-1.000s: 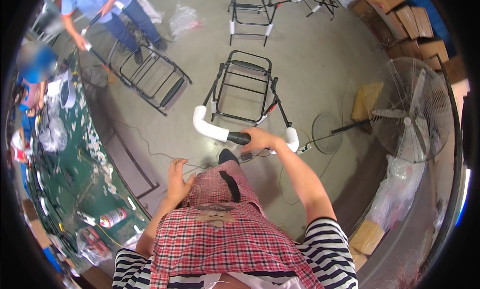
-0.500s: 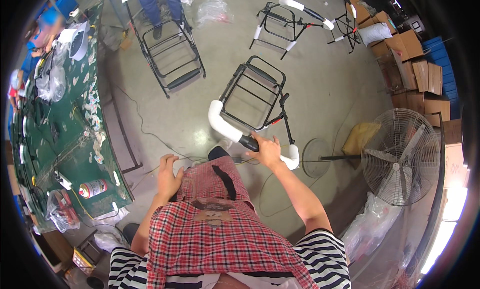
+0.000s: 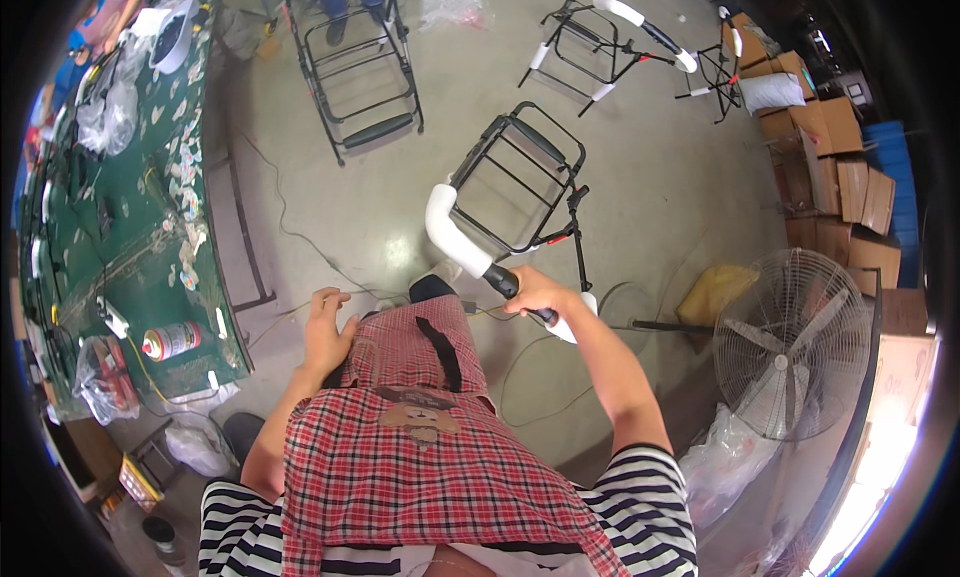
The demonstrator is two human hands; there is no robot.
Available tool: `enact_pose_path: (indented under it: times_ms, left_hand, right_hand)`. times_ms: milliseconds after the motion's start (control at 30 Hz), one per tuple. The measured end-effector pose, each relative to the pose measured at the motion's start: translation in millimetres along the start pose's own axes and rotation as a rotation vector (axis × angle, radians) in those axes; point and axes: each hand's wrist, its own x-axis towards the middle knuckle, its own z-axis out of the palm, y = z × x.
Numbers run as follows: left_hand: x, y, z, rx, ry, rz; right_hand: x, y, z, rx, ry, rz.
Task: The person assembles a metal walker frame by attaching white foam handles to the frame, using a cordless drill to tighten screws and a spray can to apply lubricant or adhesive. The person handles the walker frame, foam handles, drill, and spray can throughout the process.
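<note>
White foam padding is seen wrapped along the handlebar [image 3: 462, 242] of a black metal walker frame [image 3: 515, 182], which stands on the grey concrete floor [image 3: 650, 147] just ahead of the person. The right hand [image 3: 533, 292] is closed around the dark grip section of that handlebar, between the long white pad and a shorter white end piece, with the fingers curled fully over the bar. The left hand [image 3: 326, 329] is laid on the red checked apron [image 3: 420, 417] at the thigh, its fingers loosely bent and nothing held in them. A thin cable [image 3: 300, 242] is trailed across the floor near the feet. To the left, a green worktable [image 3: 130, 207] is covered with small parts and clear bags, and a spray can [image 3: 172, 340] lies on its near end. A second black frame [image 3: 358, 72] stands farther off, with another person's legs behind it, and a third frame with white padding [image 3: 610, 37] is seen beyond. Stacked cardboard boxes [image 3: 840, 177] and a large floor fan [image 3: 795, 342] are placed at the right.
</note>
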Motion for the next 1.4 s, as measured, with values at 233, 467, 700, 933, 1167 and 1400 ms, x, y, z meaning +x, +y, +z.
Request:
enact_pose_path:
  times_ms: [233,467,700,933,1167,1400]
  left_hand:
    - [-20.5,-12.9,-10.8,0.023,0.053,-0.14]
    - [13.9,22.5,1.4,0.104,-0.053,-0.024]
    - [104.1,99.6,39.9,0.057,-0.13,0.317]
    - [164.9,134.1,69.0,0.152,-0.446,0.527]
    - [181.3,117.4,96.6,0.288,-0.586,0.529]
    - [169.9,111.9,109.1,0.42,-0.412,0.504]
  right_hand:
    - [16.8,7.7,-18.1,0.337,-0.387,0.042]
    - [-7.6,2.2,47.3,-0.753,0.807,-0.097]
    - [-12.4,5.9,54.3,-0.655,0.908,-0.162]
    - [-28.7,4.3,20.3,-0.323,0.518,-0.076]
    - [0.5,7.5,-20.2,0.051,-0.054,0.067]
    - [26.0,20.0,-35.8,0.218,-0.435,0.064]
